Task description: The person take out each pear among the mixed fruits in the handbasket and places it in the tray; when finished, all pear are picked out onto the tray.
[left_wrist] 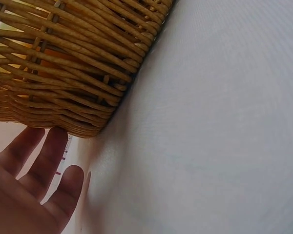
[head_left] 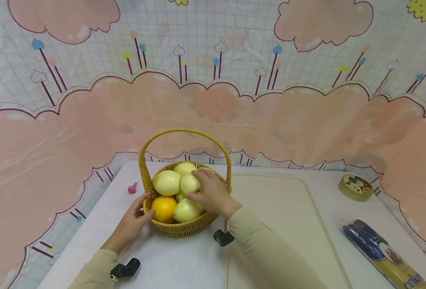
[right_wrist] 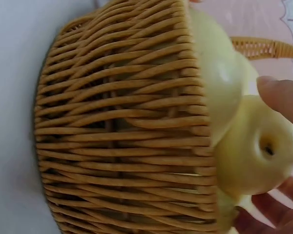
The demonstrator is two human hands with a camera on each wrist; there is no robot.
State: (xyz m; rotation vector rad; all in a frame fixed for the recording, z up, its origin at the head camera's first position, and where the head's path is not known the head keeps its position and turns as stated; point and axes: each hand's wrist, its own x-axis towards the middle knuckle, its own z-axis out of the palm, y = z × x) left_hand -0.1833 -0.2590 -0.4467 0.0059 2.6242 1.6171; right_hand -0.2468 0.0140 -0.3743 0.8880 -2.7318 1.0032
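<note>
A wicker basket (head_left: 180, 230) with a tall arched handle holds several pale yellow-green pears (head_left: 167, 183) and an orange (head_left: 164, 209). My right hand (head_left: 214, 194) reaches over its right side and grips one pear (right_wrist: 256, 146) on top of the pile, thumb on one side and fingers on the other. In the right wrist view that pear lies against a neighbouring pear, close above the woven rim. At the basket's left side is my left hand (head_left: 131, 220), its fingertips (left_wrist: 56, 139) right at the wicker wall. The left thumb overlaps the rim beside the orange.
A wrapped pink lollipop (head_left: 132, 188) lies left of the basket. To the right, a beige tray or board (head_left: 278, 212) lies flat on the white table (head_left: 184, 265). Beyond it are a round tin (head_left: 356, 187) and a blue-and-yellow packet (head_left: 386, 253). A patterned cloth hangs behind.
</note>
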